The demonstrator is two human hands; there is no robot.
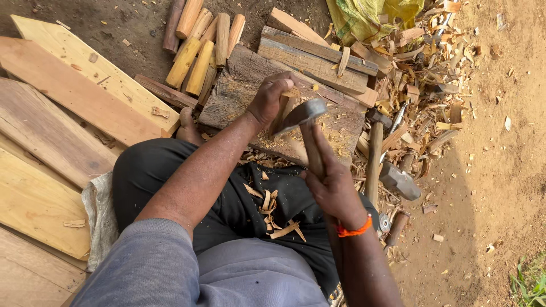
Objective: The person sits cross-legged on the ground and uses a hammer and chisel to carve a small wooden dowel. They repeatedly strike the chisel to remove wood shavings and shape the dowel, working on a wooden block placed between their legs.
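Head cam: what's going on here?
A seated person carves wood on a worn chopping block. The left hand holds a small wood piece upright on the block; the right hand grips an adze-like tool, its blade against the piece. Shavings lie on the lap, cut sticks behind the block, a hammer alongside.
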